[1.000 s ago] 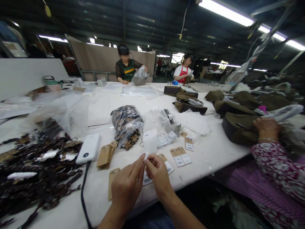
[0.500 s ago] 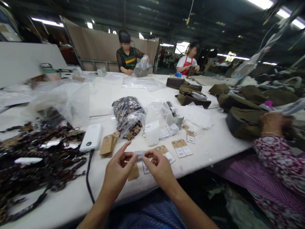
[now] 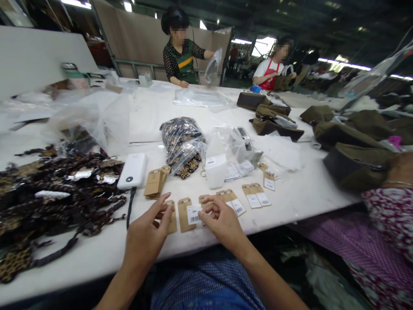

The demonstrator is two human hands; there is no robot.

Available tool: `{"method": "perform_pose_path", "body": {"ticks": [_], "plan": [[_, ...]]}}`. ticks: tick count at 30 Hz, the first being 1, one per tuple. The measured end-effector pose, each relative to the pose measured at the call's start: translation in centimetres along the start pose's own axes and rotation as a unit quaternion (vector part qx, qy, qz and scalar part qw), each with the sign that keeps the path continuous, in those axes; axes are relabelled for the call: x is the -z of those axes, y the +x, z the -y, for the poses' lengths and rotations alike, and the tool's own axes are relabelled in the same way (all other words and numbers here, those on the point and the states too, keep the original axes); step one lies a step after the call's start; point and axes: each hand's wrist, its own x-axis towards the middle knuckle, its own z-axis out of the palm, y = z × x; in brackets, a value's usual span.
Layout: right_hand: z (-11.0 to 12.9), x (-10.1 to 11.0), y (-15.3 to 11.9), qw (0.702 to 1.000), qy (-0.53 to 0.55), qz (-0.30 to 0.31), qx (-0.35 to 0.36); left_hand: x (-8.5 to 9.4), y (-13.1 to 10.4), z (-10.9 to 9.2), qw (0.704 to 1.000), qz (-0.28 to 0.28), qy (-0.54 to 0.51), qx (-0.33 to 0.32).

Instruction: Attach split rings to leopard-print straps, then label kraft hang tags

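My right hand (image 3: pixel 219 217) pinches the edge of a white barcode label (image 3: pixel 193 213). The label lies over the lower part of a brown card tag (image 3: pixel 183 206) on the table; whether it is fully stuck down I cannot tell. My left hand (image 3: pixel 151 228) has thumb and fingers apart and holds nothing. Its fingertips are by another brown tag (image 3: pixel 173 221), partly covering it. Beyond my right hand lie tags with white labels (image 3: pixel 238 207), and more labelled tags (image 3: pixel 256 198) farther right. A stack of brown tags (image 3: pixel 153 183) sits beyond my left hand.
Left, a dark heap of leopard-print straps (image 3: pixel 58 202) and a white power bank (image 3: pixel 133 170) with a black cable. Ahead, a bagged leopard-print item (image 3: pixel 182 146) and a label roll (image 3: pixel 216 170). Olive bags (image 3: pixel 358 165) and a co-worker's patterned sleeve (image 3: pixel 389 211) are right. Two people work opposite.
The label, held up between both hands before, is now down over a brown tag. My left hand has let go and moved left. The view has shifted, and a co-worker opposite lifts a clear bag.
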Motion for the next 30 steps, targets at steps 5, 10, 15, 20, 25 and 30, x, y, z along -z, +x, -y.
{"method": "perform_pose_path", "body": {"ticks": [5, 10, 15, 20, 25, 30], "plan": [[-0.4, -0.6, 0.1, 0.998, -0.043, 0.034, -0.031, -0.1, -0.1, 0.8, 1.000, 0.001, 0.014, -0.019], [-0.2, -1.2, 0.1, 0.995, -0.096, 0.031, -0.025, -1.0, -0.2, 1.4, 0.999, 0.007, -0.012, -0.033], [-0.3, -1.8, 0.3, 0.994, -0.108, 0.032, -0.016, -1.3, -0.1, 1.9, 0.999, 0.004, -0.021, -0.032], [-0.6, -2.1, 0.4, 0.993, -0.107, 0.040, -0.022, -1.1, -0.2, 1.9, 0.999, 0.008, -0.031, -0.033], [-0.7, -2.1, 0.5, 0.992, -0.117, 0.039, -0.017, -1.3, -0.3, 1.9, 0.998, 0.018, -0.039, -0.036], [-0.5, -2.2, 0.6, 0.992, -0.115, 0.043, -0.022, -1.3, -0.3, 1.8, 0.998, 0.022, -0.040, -0.042]]}}
